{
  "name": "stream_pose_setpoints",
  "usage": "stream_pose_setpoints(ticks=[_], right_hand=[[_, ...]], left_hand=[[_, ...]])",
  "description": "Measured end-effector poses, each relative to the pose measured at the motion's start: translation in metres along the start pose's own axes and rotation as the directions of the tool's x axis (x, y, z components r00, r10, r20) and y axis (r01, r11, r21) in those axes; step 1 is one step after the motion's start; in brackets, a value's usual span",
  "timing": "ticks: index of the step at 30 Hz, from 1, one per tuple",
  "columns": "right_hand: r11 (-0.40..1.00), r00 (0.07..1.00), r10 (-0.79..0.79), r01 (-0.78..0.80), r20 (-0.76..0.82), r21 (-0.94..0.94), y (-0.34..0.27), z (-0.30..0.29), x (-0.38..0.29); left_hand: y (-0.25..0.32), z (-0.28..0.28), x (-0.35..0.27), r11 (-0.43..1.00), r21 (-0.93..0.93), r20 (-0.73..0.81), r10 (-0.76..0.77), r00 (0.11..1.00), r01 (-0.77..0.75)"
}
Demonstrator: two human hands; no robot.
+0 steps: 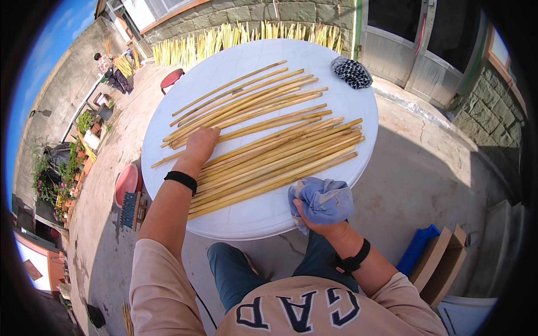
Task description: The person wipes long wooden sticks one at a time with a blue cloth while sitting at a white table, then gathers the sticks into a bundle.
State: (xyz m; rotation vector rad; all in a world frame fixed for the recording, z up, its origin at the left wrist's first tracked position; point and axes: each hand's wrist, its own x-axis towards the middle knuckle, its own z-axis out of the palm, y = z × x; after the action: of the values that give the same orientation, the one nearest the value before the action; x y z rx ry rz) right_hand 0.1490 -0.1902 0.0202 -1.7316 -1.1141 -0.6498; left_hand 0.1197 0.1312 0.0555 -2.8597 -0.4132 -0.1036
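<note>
Many peeled plant stalks [277, 155] lie roughly parallel across a round white table [252, 59]. My left hand [202, 145] reaches over the stalks near their left ends; its fingers point down among them, and whether they grip one is hidden. A wadded blue cloth [323, 199] is in my right hand [321, 222] at the table's near right edge, beside the nearest stalks. A black-and-white patterned cloth bundle [352, 72] rests at the table's far right.
A red stool [171, 80] and a pink basin [127, 182] stand left of the table. Cardboard [439, 264] and a blue crate [417, 250] are at lower right. More stalks [227, 42] lean along the wall. Another person [110, 71] is far left, near stalk bundles.
</note>
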Motion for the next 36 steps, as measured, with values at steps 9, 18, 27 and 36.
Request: stream_pose_setpoints(ticks=[9,18,27,36], right_hand=[[1.0,0.997,0.016,-0.016,0.072,-0.004,-0.002,-0.003,0.001],[1.0,1.0,-0.005,0.005,0.006,-0.031,-0.003,-0.003,0.002],[1.0,0.999,0.021,-0.021,0.037,-0.009,-0.002,0.0,-0.001],[0.995,0.99,0.072,-0.079,0.117,0.06,0.002,0.001,-0.005]], left_hand=[[0.0,0.001,0.0,0.987,-0.136,-0.016,-0.083,0.996,0.08],[0.0,0.0,-0.007,0.961,-0.269,0.039,-0.051,0.998,0.06],[-0.012,-0.013,-0.011,0.931,-0.358,0.103,-0.031,0.994,0.066],[-0.029,-0.021,-0.051,0.839,-0.543,0.105,0.033,0.994,0.03]])
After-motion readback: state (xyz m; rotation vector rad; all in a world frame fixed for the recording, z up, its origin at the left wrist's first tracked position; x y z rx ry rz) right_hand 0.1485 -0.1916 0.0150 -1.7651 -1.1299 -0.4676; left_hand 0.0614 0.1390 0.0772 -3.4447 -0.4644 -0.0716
